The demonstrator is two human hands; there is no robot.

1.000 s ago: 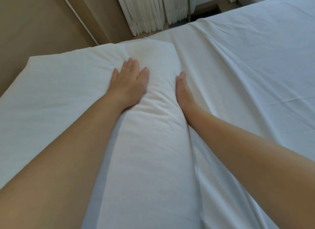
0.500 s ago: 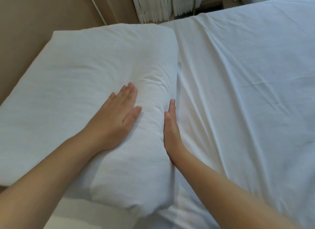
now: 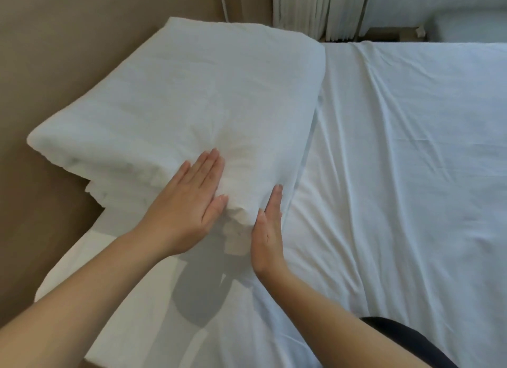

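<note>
Head view shows the left hand [image 3: 183, 211] flat atop the pillow [image 3: 197, 98] at the bed's [image 3: 397, 175] head, right hand [image 3: 267, 230] straight-fingered against its edge; press evenly, sliding outward to smooth it.

Your left grip [image 3: 182, 211] has slid toward you along the top of the pillow [image 3: 205, 93], from the far part to the near corner, where it now lies flat. Your right grip [image 3: 267, 236] came back along the right side and now touches the same corner. The pillow's near end now shows, with bed sheet [image 3: 153, 326] in front.
</note>
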